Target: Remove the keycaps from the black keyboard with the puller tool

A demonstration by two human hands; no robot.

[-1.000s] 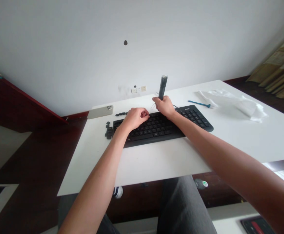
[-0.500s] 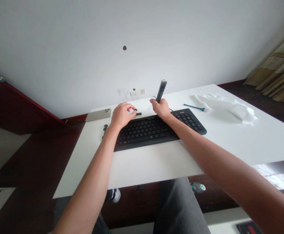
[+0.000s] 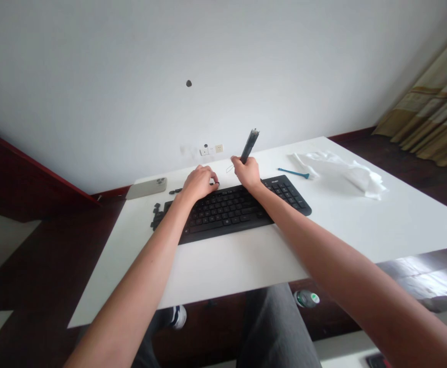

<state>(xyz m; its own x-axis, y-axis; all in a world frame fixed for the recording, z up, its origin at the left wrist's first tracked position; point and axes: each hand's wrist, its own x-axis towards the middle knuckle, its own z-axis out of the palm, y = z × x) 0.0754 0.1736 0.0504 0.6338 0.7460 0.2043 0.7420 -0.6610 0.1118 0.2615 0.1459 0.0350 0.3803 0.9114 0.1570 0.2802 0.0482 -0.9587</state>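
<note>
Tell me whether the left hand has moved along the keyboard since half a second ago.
Yes: the left hand has shifted right, away from the left end of the keyboard.

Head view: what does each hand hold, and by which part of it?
The right hand grips a keycap puller by the lower part of its dark handle. The left hand is pinched above the keyboard; I cannot tell if it holds anything.

Black keyboard on a white desk

The keyboard (image 3: 223, 214) is black, the desk (image 3: 227, 271) white, the tool (image 3: 249, 145) dark grey, the brush (image 3: 293, 173) blue, the phone (image 3: 147, 188) beige, the cloth (image 3: 338, 174) white, the trousers (image 3: 273, 332) grey, and the curtain (image 3: 426, 112) striped olive and tan.
</note>
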